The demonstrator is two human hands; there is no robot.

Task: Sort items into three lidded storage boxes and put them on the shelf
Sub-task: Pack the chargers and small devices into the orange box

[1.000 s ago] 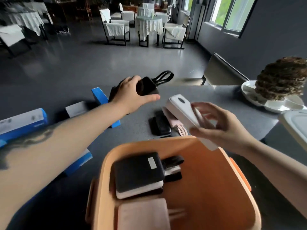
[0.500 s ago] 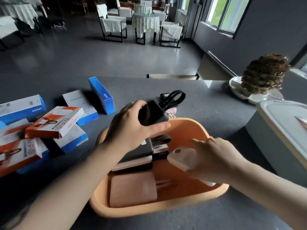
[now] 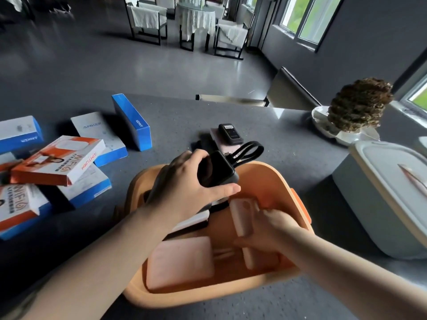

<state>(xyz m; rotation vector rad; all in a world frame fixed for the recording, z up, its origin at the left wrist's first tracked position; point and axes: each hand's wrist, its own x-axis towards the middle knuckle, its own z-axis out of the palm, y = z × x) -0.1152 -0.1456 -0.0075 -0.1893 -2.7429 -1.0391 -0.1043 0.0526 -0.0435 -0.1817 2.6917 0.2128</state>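
Two hands work over the orange box point(image 3: 298, 181). Left hand point(image 3: 184, 192) clasps a rigid, smooth black power bank point(image 3: 217, 169) across its sides; right hand point(image 3: 272, 229) pinches a white one point(image 3: 242, 215), likely dense and slippery.

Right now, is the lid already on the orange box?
No, the orange box is open on top, and both hands, left and right, reach into it.

The room has dark grey walls point(image 3: 360, 42) and a smooth grey floor point(image 3: 92, 61) that shines a little. In the upper middle of the frame stands a small table with a white cloth point(image 3: 196, 19), with chairs point(image 3: 147, 21) covered in white around it. At the upper right, windows point(image 3: 307, 17) let in daylight, with green outside.
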